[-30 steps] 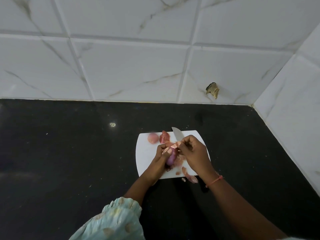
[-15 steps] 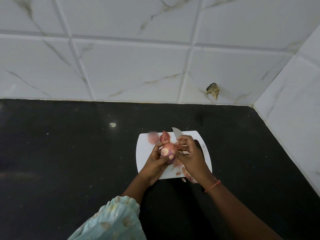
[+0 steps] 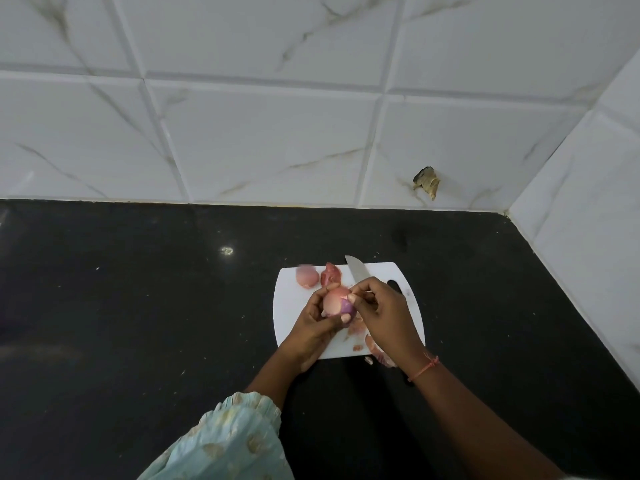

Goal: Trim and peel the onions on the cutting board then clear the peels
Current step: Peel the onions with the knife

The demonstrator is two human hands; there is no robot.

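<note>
So an onion (image 3: 335,302) is being held up just above the white cutting board (image 3: 294,306), cupped in the left hand (image 3: 317,320) with the fingers curled round its left side and the thumb tucked underneath. Most of the onion is pale pink, with a purple patch showing on its right side. The right hand (image 3: 384,313) is curled round a knife (image 3: 357,270), and the blade is pointed away toward the far edge of the board. The thumb of that hand is pressed against the onion right at the purple patch; whether a bit of skin is pinched there can't really be made out.

At the far edge of the board, a second onion (image 3: 307,276) is sat on its own, looking a bit blurry, and a reddish clump of peel (image 3: 330,274) is parked just beside it. More peel scraps (image 3: 358,329) are scattered near the board's front right corner, and some pieces (image 3: 381,356) are spilled over the edge onto the black countertop (image 3: 138,323). A thin orange thread (image 3: 425,366) is worn on the right wrist, and a pale green patterned sleeve (image 3: 228,441) is seen on the left arm.
</note>
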